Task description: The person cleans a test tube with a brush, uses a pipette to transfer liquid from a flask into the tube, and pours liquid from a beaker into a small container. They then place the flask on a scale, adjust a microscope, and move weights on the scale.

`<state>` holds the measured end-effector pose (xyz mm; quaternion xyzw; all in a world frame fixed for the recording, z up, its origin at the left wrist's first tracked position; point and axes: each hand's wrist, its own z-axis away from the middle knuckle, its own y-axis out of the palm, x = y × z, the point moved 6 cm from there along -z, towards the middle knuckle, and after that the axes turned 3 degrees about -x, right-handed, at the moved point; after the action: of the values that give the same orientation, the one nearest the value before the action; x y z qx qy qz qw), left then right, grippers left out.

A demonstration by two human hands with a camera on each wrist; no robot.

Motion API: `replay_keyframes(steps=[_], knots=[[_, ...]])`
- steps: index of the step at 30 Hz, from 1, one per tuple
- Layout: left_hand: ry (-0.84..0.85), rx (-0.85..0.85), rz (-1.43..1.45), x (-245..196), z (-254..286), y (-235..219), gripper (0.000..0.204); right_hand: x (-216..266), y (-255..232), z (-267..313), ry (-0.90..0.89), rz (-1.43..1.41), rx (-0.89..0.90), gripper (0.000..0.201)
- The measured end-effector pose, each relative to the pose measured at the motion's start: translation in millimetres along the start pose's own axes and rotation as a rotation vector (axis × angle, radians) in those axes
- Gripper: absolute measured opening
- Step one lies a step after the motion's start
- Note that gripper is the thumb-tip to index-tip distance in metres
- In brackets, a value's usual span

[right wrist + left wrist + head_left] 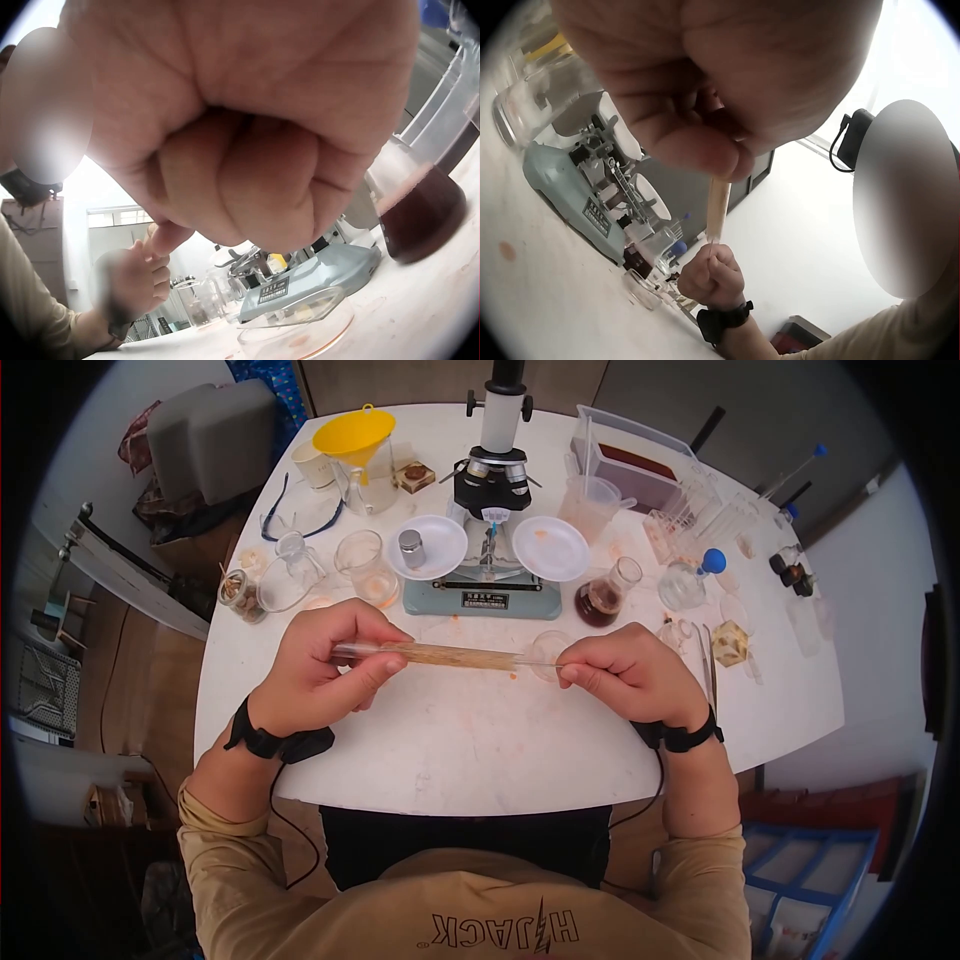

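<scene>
Above the table's near half, my left hand [325,660] grips the end of a clear tube [362,650] between thumb and fingers. A tan, bristly length [460,656] runs from there toward the right, level. My right hand [640,675] pinches the thin wire-like end [540,663] of it. Whether the bristles lie inside the tube is not clear. In the left wrist view the tan part [718,210] extends from the left hand [727,75] to the right fist [712,274]. In the right wrist view the right hand's [240,135] fingers are curled, hiding their hold.
Behind the hands stand a teal balance [480,600] with a metal weight [411,548] on its left pan, and a microscope [495,460]. A flask of dark liquid [600,602], a clear dish [550,645] and tweezers [711,660] are near the right hand. Glassware [368,575] stands at left.
</scene>
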<state>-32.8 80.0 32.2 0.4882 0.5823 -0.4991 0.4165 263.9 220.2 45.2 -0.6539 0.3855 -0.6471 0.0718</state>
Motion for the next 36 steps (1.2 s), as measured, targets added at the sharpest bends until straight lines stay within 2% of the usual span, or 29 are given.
replay_keyframes(steps=[1,3,5,13,19,21,28,30,32,34,36], knots=[[-0.001,0.001,0.000,0.3,-0.9,2.7,0.015,-0.3,4.5,-0.5,-0.003,-0.011,0.012,0.014],[0.039,0.114,-0.076,-0.2,-2.1,14.2,0.019,0.3,9.7,-1.4,-0.006,-0.024,0.023,0.014],[0.052,0.128,-0.096,2.4,-2.9,18.7,0.019,-0.8,15.4,-1.8,0.021,-0.026,0.072,0.015],[0.035,0.150,-0.113,5.5,-3.8,24.5,0.020,4.4,20.5,-4.5,-0.013,-0.009,0.061,0.016],[0.192,0.063,-0.231,-4.9,-3.8,22.2,0.019,7.4,18.0,-3.6,-0.039,0.029,0.039,0.015],[0.343,0.018,-0.285,-11.1,-2.1,17.9,0.019,9.1,17.0,-2.5,-0.040,0.036,0.036,0.015],[0.140,0.016,-0.120,-10.1,0.3,6.5,0.016,14.7,7.9,1.7,-0.033,0.013,0.043,0.013],[0.073,-0.064,-0.020,-5.7,0.7,-5.8,0.017,12.3,2.4,2.9,-0.027,0.009,0.039,0.012],[0.104,-0.082,0.018,-1.5,0.1,-14.8,0.017,9.3,-4.9,4.7,-0.029,0.054,0.013,0.013],[0.184,-0.161,0.015,-6.6,0.8,-21.9,0.031,11.7,-6.6,6.4,-0.028,0.037,0.006,0.014],[0.233,-0.173,0.004,-10.8,2.6,-23.9,0.031,11.2,-8.2,6.8,-0.023,0.020,0.000,0.015]])
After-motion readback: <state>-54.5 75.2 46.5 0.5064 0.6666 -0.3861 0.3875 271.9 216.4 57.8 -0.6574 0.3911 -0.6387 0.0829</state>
